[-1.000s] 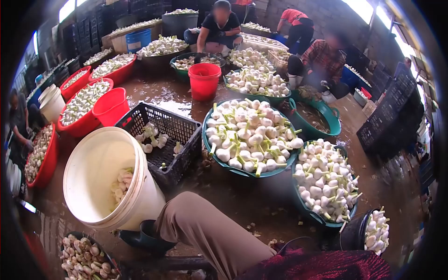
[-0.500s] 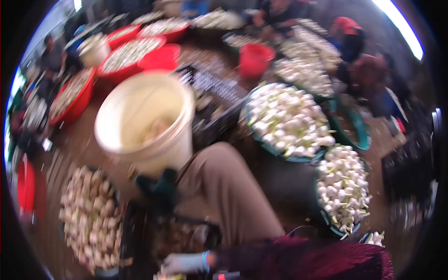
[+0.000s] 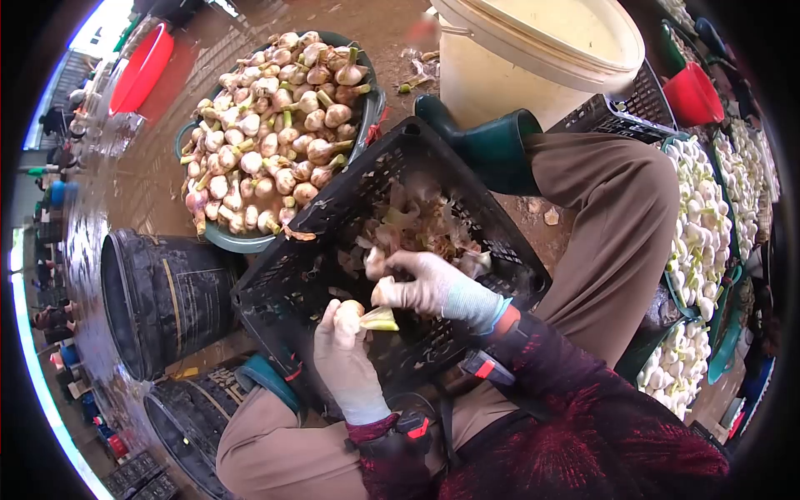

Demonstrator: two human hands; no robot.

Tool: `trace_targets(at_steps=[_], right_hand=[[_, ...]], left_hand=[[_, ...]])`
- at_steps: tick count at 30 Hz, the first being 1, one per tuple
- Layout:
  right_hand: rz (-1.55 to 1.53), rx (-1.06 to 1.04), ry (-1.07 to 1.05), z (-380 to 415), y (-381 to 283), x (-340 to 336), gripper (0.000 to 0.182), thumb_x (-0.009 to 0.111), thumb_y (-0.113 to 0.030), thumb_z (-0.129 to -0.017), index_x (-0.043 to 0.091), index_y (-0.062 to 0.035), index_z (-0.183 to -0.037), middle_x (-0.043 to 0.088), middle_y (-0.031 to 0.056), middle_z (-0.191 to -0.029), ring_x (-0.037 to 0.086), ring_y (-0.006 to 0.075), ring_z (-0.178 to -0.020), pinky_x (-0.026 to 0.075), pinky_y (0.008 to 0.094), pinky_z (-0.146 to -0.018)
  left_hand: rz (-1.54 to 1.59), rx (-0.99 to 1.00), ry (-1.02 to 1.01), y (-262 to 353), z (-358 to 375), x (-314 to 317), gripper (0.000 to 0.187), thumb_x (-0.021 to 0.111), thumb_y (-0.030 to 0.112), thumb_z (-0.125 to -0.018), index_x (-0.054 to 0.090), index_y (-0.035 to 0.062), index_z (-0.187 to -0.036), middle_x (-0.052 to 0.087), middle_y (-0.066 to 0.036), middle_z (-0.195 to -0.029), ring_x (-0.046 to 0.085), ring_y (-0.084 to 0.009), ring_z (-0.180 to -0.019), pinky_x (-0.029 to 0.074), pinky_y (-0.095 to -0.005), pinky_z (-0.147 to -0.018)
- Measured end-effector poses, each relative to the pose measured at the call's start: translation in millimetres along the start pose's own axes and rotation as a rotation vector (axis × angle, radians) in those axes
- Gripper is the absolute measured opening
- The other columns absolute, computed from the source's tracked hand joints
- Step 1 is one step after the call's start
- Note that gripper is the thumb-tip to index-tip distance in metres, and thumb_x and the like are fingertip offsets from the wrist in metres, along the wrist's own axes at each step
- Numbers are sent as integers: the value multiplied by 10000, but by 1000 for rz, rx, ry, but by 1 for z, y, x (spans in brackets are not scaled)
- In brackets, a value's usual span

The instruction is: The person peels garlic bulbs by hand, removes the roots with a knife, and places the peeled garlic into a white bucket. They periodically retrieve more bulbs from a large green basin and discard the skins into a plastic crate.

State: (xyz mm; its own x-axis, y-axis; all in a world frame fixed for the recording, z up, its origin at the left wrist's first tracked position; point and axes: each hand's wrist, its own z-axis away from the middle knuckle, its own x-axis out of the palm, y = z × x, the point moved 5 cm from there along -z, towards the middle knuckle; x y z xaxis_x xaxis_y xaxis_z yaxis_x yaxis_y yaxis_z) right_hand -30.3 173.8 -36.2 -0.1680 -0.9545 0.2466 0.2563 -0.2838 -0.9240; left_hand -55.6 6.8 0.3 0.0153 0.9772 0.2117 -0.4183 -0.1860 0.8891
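My left hand [image 3: 346, 367], in a pale glove, is closed around a garlic bulb [image 3: 348, 318] whose short green stem [image 3: 380, 320] points right. Close to the stem, my gloved right hand [image 3: 429, 287] has its fingers bent in a pinch, with papery garlic skin at the fingertips; motion blur softens the detail there. Both hands are over a black plastic crate [image 3: 275, 292] between my knees. Loose garlic skins [image 3: 417, 221] lie inside it.
Beyond the crate, a green tub [image 3: 242, 243] is heaped with unpeeled garlic [image 3: 275, 142]. Black buckets [image 3: 171, 292] lie at left. A cream bucket [image 3: 517, 71] stands by my green boot [image 3: 492, 150]. Peeled white garlic [image 3: 698, 221] fills tubs at right. A red basin [image 3: 143, 71] is farther off.
The head view has swung down and left from the wider room to the crate. Both hands now show with the garlic bulb; earlier only one gloved hand showed at the bottom edge.
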Motion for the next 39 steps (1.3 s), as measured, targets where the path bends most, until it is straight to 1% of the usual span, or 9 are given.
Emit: trace_targets(at_steps=[3, 9, 20, 21, 24, 28, 32, 37, 39], right_hand=[[332, 39, -110, 16, -22, 19, 412, 702, -357, -858, 641, 38, -960, 633, 169, -753, 612, 181, -698, 485, 321, -654], [-213, 336, -256, 16, 9, 25, 291, 664, -284, -918, 665, -2, -988, 646, -1, -766, 554, 36, -680, 451, 209, -601], [47, -12, 266, -3, 46, -2, 318, 660, -274, -897, 629, 30, -985, 627, 57, -777, 563, 130, -620, 474, 296, -562], [-23, 297, 109, 6, 21, -2, 417, 685, -357, -880, 610, 16, -1050, 614, 44, -800, 548, 115, -618, 476, 263, -560], [-153, 230, -60, 9, 2, 19, 530, 712, -489, -831, 608, -28, -1069, 588, 4, -780, 532, 83, -615, 461, 248, -532], [496, -232, 140, 22, -15, 39, 260, 672, -240, -847, 551, -12, -884, 602, 220, -739, 612, 396, -702, 500, 425, -607], [612, -373, 453, 2, 22, 19, 180, 622, -179, -869, 549, -15, -854, 609, 206, -727, 632, 393, -720, 499, 443, -603], [1093, 12, 369, 13, 11, -10, 214, 632, -158, -844, 574, -47, -1018, 637, 201, -838, 647, 376, -790, 514, 450, -666], [750, -63, 319, 18, -3, -12, 162, 624, -155, -850, 595, -45, -965, 639, 197, -818, 646, 369, -793, 505, 449, -674]], left_hand=[[-165, 74, 27, 2, 6, 3, 372, 664, 121, -895, 571, -45, -1215, 647, -100, -1054, 618, -142, -917, 492, -250, -798], [-105, 6, -56, -13, -1, -10, 331, 680, 108, -887, 602, -61, -1160, 662, -100, -1039, 630, -155, -944, 498, -277, -860], [230, -43, -116, -12, -4, -7, 549, 616, 275, -948, 438, -86, -1321, 599, -156, -1161, 619, -237, -1045, 517, -331, -913], [231, -31, -122, -12, -2, -6, 549, 616, 275, -948, 438, -86, -1321, 599, -156, -1161, 619, -237, -1045, 517, -331, -913], [135, -7, -61, -6, -1, -3, 386, 612, 170, -944, 504, -51, -1242, 596, -122, -1155, 594, -178, -1039, 492, -286, -880], [3, 60, -61, -15, 4, -11, 339, 626, 152, -927, 528, -48, -1183, 612, -123, -1097, 608, -186, -1002, 489, -293, -880], [382, -92, -130, -26, -2, -23, 422, 634, 174, -924, 501, -32, -1268, 595, -133, -1105, 595, -213, -1013, 511, -360, -859], [683, -72, -357, -16, -4, -12, 503, 643, 256, -923, 481, 24, -1339, 536, -140, -1246, 566, -248, -1072, 516, -377, -885], [621, -88, -262, -14, -2, -7, 498, 639, 248, -928, 482, 27, -1346, 546, -130, -1212, 560, -248, -1077, 513, -369, -874]])
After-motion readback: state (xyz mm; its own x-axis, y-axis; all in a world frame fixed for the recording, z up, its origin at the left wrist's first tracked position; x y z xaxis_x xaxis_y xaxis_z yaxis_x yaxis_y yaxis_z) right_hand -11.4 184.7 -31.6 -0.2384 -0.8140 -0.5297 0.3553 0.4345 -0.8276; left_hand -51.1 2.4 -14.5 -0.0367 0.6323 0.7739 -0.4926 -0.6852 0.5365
